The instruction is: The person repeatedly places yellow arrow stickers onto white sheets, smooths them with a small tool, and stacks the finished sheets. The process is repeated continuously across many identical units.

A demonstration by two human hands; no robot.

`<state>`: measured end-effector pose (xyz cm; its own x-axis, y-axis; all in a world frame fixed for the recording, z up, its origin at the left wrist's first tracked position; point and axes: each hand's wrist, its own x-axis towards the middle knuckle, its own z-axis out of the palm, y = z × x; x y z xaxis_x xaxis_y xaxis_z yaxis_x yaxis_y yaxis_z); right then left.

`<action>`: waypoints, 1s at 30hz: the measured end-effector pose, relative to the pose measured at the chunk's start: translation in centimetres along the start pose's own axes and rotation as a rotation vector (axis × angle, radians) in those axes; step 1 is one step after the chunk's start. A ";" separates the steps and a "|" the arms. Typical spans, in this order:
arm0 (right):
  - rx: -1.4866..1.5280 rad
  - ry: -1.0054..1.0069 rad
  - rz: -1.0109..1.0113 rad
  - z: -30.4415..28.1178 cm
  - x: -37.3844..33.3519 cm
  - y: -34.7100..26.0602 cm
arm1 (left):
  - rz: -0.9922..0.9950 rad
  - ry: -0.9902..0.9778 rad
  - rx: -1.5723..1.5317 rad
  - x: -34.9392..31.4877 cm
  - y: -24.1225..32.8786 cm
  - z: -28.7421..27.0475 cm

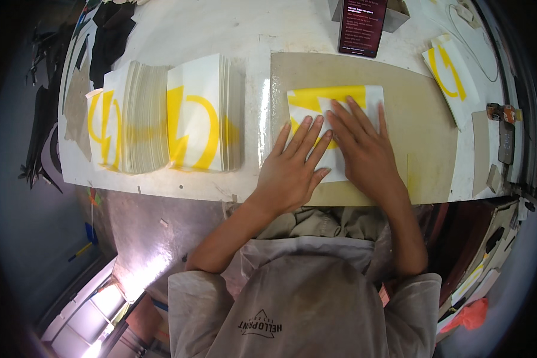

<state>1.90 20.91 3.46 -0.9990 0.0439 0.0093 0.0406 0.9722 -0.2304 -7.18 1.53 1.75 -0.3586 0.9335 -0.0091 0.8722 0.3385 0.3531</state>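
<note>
My left hand [292,166] lies flat on the left part of a white sheet with yellow print [328,94], fingers spread. Flat across its right side rests my right hand [367,152], fingers stretched toward the far edge. Both hands press on the sheet and grasp nothing. Whether it is paper or thin plastic, single or folded, I cannot tell, as the hands cover much of it. Under it is a beige board [426,125]. To the left stand two thick stacks of similar printed pieces, a fanned stack [146,119] and a neater stack [200,110].
At the far edge a phone [362,27] leans on a grey metal box [395,17]. More white and yellow printed pieces [450,80] lie at the far right, near a thin cable [480,68]. Black cloth [112,39] lies at the far left. The table's front edge is close to my body.
</note>
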 end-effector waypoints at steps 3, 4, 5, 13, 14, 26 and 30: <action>0.036 -0.018 -0.106 0.9 1.8 1.2 | -0.023 0.000 -0.031 0.0 0.2 0.0; 0.056 -0.026 -0.119 0.8 2.0 1.7 | -0.023 0.014 -0.053 0.1 0.3 0.0; 0.076 -0.035 -0.130 0.6 2.2 2.1 | -0.023 0.028 -0.074 0.1 0.3 0.0; 0.100 -0.046 -0.148 0.1 2.9 3.3 | -0.080 0.005 -0.047 1.7 -1.3 -2.0; 0.101 -0.041 -0.144 0.1 2.9 3.3 | -0.096 0.007 -0.026 2.1 -1.6 -2.3; -0.046 0.106 0.146 0.6 1.7 4.5 | -0.187 -0.116 0.076 3.5 -1.8 -3.5; -0.089 0.132 0.301 -0.6 -0.4 3.8 | -0.195 -0.132 0.075 3.8 -1.7 -3.7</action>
<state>2.41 24.69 3.16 -0.9310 0.3561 0.0805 0.3410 0.9270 -0.1564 -11.22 4.12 4.56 -0.4801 0.8554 -0.1943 0.8147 0.5169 0.2627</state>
